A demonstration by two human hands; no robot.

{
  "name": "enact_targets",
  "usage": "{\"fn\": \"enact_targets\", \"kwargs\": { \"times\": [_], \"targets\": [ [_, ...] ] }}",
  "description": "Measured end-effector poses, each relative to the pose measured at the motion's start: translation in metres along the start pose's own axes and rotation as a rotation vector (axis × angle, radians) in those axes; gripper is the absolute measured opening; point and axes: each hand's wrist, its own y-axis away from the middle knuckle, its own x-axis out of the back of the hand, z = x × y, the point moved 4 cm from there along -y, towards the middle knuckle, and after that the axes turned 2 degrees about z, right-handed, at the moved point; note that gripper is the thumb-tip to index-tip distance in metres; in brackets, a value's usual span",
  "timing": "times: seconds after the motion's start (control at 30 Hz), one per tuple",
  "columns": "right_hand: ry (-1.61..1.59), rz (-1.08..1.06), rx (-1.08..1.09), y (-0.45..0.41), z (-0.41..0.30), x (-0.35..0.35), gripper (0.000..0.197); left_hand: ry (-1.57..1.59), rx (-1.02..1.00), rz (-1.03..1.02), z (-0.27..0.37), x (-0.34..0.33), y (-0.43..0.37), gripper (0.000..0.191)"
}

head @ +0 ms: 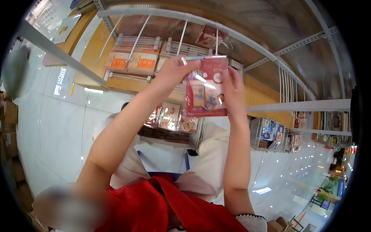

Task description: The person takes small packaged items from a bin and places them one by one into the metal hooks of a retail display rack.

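Both hands hold a flat red package in glossy clear wrapping, raised in front of a white display rail. My left hand grips its upper left corner, thumb across the front. On the right edge, my right hand has its fingers over the front. White hooks stick out from the rail just behind. On one of them, beyond the package, hangs a similar red package. Below, between my knees, a clear bin is filled with several wrapped packages, partly covered by my left forearm.
Orange-and-cream packs line a wooden shelf at the back. A second bin with blue packs stands to the right beside the shelving. Cardboard boxes are stacked at far left. White posts and a bar flank the bay.
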Motion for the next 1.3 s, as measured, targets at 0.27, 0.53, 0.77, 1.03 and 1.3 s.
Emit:
{"fn": "enact_targets", "kwargs": {
  "times": [0.27, 0.53, 0.77, 1.03, 1.3],
  "targets": [
    [-0.901, -0.229, -0.353, 0.017, -0.001, -0.044, 0.022, 0.498, 0.135, 0.018, -0.002, 0.003, 0.022, 0.044],
    [-0.497, -0.118, -0.117, -0.006, 0.015, -0.029, 0.02, 0.298, 0.076, -0.061, -0.025, 0.003, 0.026, 0.027],
    [0.071, -0.253, -0.127, -0.028, 0.055, 0.006, 0.017, -0.388, 0.136, -0.22, -0.047, -0.006, 0.029, 0.027],
    [0.396, -0.16, 0.017, -0.038, 0.057, 0.015, 0.016, -0.729, -0.218, -0.08, -0.051, -0.022, 0.025, 0.067],
    [0.593, -0.157, 0.013, -0.045, 0.054, 0.015, 0.012, -0.899, -0.431, -0.076, -0.068, -0.04, 0.012, 0.064]
  ]
}}
